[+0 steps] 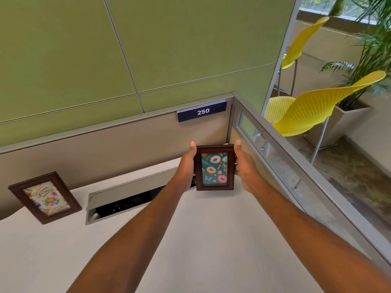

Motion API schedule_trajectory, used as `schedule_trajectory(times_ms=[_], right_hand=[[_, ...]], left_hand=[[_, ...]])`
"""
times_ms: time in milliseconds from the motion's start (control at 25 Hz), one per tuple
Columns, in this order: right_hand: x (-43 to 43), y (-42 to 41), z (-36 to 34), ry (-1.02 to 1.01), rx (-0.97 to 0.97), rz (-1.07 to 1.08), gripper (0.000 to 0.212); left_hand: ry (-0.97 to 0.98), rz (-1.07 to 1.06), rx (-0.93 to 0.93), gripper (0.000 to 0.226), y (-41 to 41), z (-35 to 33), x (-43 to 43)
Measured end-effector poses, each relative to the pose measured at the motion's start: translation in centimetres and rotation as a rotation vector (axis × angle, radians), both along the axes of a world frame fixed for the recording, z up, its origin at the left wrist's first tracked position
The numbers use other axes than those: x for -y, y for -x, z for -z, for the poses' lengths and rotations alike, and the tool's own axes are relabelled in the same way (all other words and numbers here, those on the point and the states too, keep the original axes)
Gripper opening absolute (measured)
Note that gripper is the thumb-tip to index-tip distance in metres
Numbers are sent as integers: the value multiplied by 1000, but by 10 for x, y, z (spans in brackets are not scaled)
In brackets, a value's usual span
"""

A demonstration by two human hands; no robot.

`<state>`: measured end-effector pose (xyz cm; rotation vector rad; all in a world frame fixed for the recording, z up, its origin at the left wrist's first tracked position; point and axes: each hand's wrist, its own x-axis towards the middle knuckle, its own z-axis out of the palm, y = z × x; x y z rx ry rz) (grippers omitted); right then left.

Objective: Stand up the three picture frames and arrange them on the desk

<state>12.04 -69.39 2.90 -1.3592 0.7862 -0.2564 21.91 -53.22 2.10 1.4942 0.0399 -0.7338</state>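
Observation:
A dark wooden picture frame with a doughnut picture (214, 168) is held upright near the desk's far right corner, its lower edge at or just above the white desk (201, 240). My left hand (186, 166) grips its left side and my right hand (245, 166) grips its right side, thumbs up along the edges. A second dark wooden frame with a colourful birthday picture (45, 197) stands tilted back at the far left of the desk. No third frame is in view.
A grey cable tray with an open lid (127, 197) runs along the desk's back edge between the two frames. Cubicle walls (118, 142) close the back and right sides, with a "250" sign (202, 111). Yellow chairs (317, 111) and a potted plant stand beyond the right wall.

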Motion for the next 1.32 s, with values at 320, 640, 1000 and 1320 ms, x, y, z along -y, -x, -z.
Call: schedule_trajectory(times_ms=[320, 640, 1000, 1320], right_hand=[[62, -55, 25, 0, 5, 23, 66], [84, -86, 57, -25, 16, 51, 67], [85, -90, 65, -58, 16, 69, 65], [78, -77, 60, -25, 64, -9, 53]], left_hand=[[-32, 27, 6, 64, -59, 14, 63], [-50, 62, 8, 64, -97, 41, 93], [-73, 96, 23, 74, -102, 53, 93], [-103, 59, 119, 63, -86, 41, 84]])
